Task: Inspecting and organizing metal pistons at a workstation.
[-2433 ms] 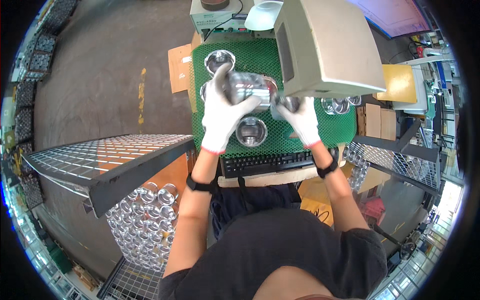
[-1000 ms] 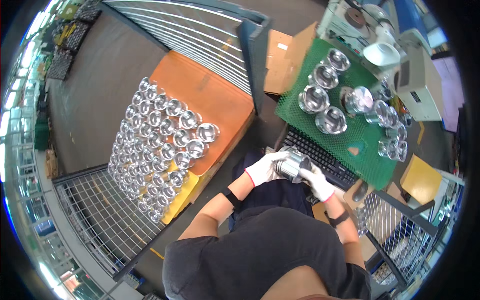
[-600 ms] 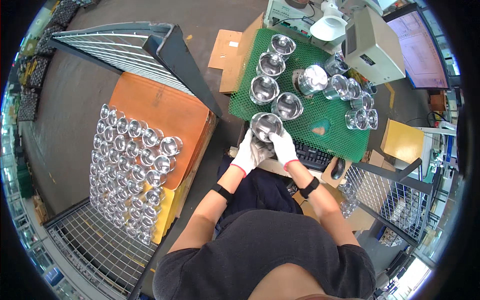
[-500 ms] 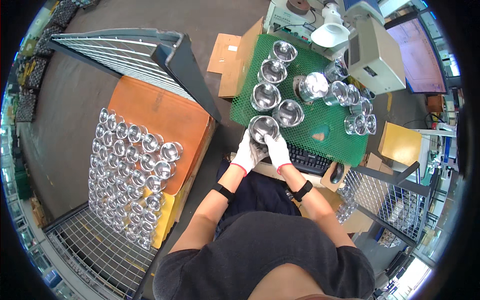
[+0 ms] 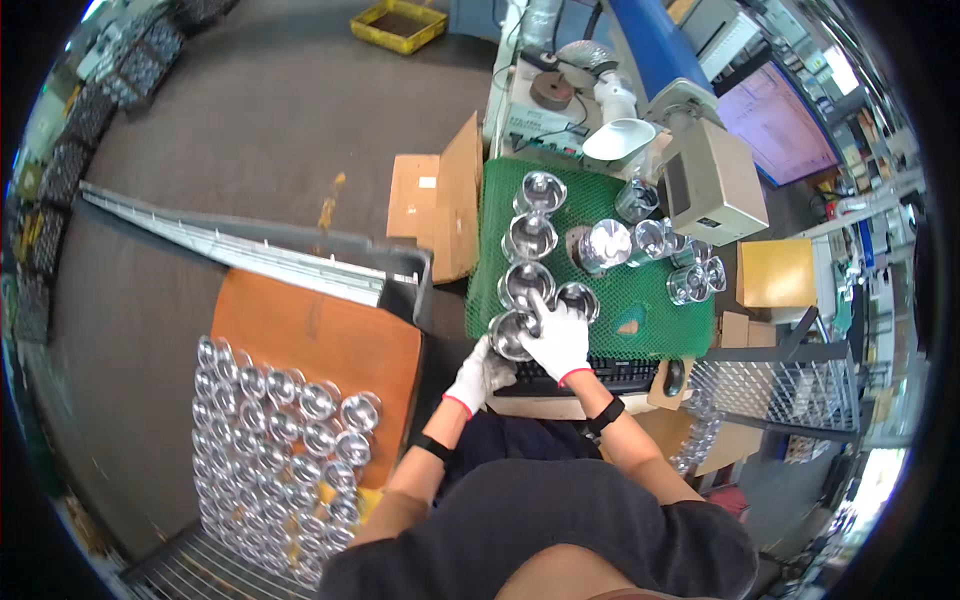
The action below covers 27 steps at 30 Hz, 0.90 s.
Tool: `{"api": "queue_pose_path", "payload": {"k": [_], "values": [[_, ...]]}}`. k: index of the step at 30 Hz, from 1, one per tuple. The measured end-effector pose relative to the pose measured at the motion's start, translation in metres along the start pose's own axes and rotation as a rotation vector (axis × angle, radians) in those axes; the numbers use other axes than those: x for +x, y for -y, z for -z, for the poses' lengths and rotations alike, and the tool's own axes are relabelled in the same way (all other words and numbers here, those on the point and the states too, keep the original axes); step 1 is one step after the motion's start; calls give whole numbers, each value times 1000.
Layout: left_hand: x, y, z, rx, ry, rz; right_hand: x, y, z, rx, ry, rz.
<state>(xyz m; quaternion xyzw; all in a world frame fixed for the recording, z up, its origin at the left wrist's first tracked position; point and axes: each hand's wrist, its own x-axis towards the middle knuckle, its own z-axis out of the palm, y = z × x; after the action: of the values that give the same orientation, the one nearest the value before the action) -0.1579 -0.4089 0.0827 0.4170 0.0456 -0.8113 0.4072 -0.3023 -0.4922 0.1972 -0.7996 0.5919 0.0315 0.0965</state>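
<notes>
At the near-left corner of the green mesh mat (image 5: 680,325): one metal piston (image 5: 506,336), open end up, between the two gloved hands; whether its base rests on the mat cannot be told.
Right hand (image 5: 560,340): clamped on the piston's right wall, thumb over the bore, index finger extended toward the neighbouring pistons.
Left hand (image 5: 476,378): beside the piston's lower left side, fingertips at the wall; whether it grips cannot be told.
Adjacent pistons: three in a column (image 5: 530,237) beyond the piston, open ends up; a side piston (image 5: 581,298) just beyond the right hand.
Mat centre: one crown-up piston (image 5: 606,242).
Mat right side: several pistons near the beige housing (image 5: 715,185).
Near edge of mat: black keyboard (image 5: 630,372), with a mouse (image 5: 674,376) to its right.
Left of bench: orange board (image 5: 315,325) bearing rows of pistons.
</notes>
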Motion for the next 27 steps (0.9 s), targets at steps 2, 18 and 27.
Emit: {"api": "queue_pose_path", "payload": {"k": [2,18,27], "values": [[-3,-1,-5,-34,-4,11,6,9,1,6,15,-50],[-21,-61,-7,359,-336,-702,2,-34,3,120,63,334],[96,-203,-191,2326,-423,-1253,-60,-149,43,1,335,467]]}}
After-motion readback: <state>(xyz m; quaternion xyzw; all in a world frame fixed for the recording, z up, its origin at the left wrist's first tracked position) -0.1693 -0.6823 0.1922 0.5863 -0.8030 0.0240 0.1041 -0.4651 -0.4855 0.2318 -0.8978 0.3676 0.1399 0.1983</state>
